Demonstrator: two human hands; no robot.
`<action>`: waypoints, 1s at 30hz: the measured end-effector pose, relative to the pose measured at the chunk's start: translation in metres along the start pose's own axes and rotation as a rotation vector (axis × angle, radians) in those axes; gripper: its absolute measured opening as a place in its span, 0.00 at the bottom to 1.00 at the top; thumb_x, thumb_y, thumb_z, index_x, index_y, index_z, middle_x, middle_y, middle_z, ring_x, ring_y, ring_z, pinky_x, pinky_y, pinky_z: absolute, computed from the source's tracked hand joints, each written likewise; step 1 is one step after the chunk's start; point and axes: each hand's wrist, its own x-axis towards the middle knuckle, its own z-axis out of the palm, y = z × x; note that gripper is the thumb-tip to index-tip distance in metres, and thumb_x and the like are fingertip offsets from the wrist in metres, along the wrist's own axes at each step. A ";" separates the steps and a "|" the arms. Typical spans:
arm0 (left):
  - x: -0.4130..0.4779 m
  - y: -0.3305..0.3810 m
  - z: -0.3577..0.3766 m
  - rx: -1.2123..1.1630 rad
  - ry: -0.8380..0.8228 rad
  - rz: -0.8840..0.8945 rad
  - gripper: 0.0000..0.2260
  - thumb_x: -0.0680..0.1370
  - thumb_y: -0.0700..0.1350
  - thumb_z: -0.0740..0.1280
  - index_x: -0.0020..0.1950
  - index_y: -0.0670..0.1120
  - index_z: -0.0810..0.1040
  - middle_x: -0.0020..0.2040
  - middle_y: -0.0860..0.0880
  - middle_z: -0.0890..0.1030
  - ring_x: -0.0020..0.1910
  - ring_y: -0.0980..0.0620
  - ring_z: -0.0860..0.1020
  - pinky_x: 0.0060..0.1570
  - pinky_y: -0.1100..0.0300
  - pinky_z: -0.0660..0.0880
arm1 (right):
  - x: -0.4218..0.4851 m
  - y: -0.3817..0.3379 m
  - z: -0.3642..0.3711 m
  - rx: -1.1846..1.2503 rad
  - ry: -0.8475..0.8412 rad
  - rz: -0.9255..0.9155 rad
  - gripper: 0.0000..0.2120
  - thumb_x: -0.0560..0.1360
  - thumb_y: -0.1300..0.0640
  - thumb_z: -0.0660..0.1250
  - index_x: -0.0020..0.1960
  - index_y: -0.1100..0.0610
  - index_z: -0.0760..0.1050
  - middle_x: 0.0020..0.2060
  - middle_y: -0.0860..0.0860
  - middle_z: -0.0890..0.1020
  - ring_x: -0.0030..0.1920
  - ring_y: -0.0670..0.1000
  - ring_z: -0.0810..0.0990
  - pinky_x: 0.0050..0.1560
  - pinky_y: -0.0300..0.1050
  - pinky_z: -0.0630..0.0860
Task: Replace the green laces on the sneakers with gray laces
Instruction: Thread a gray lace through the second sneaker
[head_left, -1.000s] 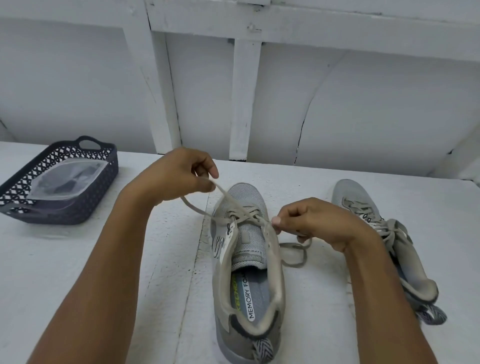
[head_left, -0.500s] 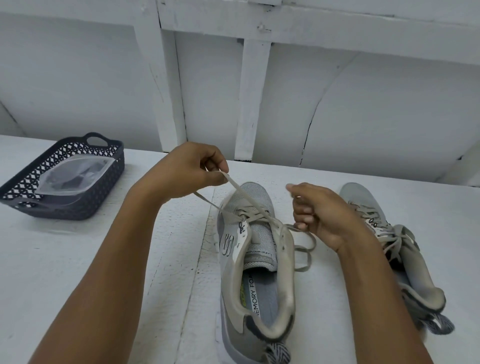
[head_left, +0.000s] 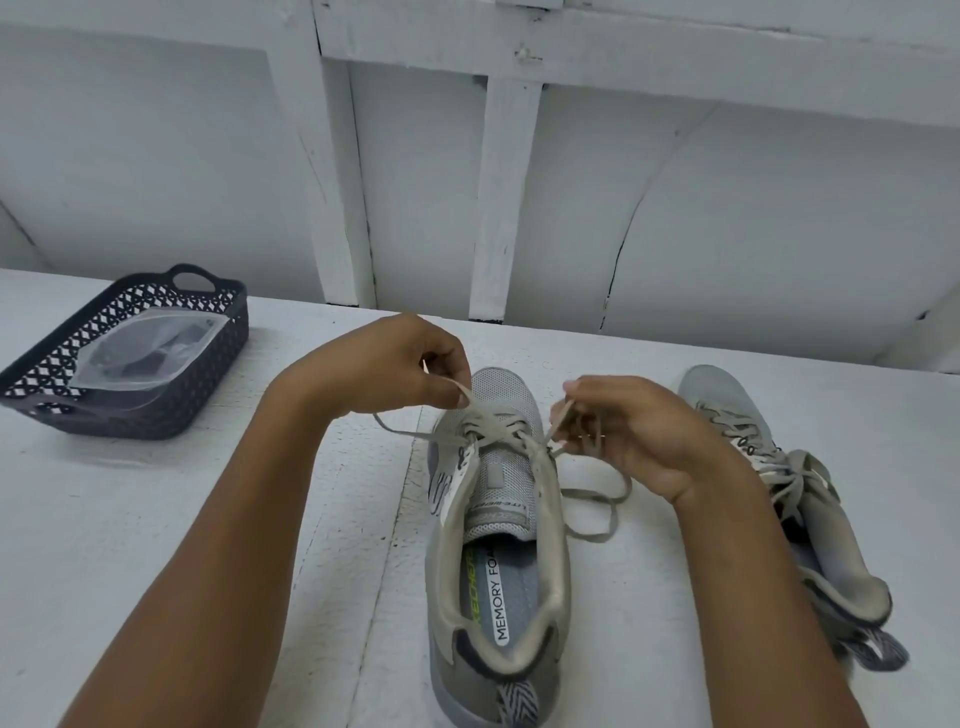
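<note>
A grey sneaker (head_left: 496, 566) stands in the middle of the white table, toe pointing away, with a grey lace (head_left: 496, 428) threaded only through its front eyelets. My left hand (head_left: 384, 364) pinches the lace's left end just above the toe. My right hand (head_left: 631, 434) pinches the right end beside the shoe, and slack lace (head_left: 597, 501) loops on the table below it. A second grey sneaker (head_left: 763, 467), fully laced, lies at the right, partly hidden behind my right forearm.
A dark lattice basket (head_left: 208, 374) stands at the far left and holds a clear plastic bag (head_left: 143, 353) with something dark inside. A white panelled wall (head_left: 675, 208) closes off the table's far edge.
My right hand has moved back down to the lace and pinches it near the right eyelet. My left hand has drawn its end slightly lower and nearer the toe.
</note>
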 end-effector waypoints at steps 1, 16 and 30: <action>0.000 -0.001 0.000 -0.009 -0.003 -0.002 0.03 0.73 0.46 0.75 0.42 0.53 0.84 0.35 0.57 0.81 0.32 0.60 0.73 0.36 0.61 0.70 | 0.001 -0.002 0.002 0.187 0.031 0.027 0.15 0.79 0.62 0.61 0.34 0.61 0.72 0.32 0.58 0.82 0.33 0.56 0.81 0.34 0.44 0.79; -0.004 0.018 0.010 -0.083 -0.177 0.069 0.03 0.74 0.41 0.73 0.44 0.49 0.84 0.39 0.47 0.84 0.38 0.48 0.79 0.43 0.47 0.77 | -0.012 0.002 -0.007 -0.586 -0.106 0.011 0.06 0.74 0.68 0.69 0.44 0.58 0.81 0.31 0.48 0.75 0.33 0.47 0.73 0.34 0.34 0.71; -0.002 0.018 0.017 -0.227 -0.254 0.064 0.02 0.76 0.40 0.73 0.43 0.45 0.83 0.31 0.52 0.80 0.32 0.57 0.76 0.37 0.64 0.73 | -0.002 0.011 -0.011 0.156 0.080 0.000 0.09 0.78 0.62 0.63 0.39 0.61 0.73 0.33 0.54 0.74 0.33 0.50 0.75 0.36 0.45 0.80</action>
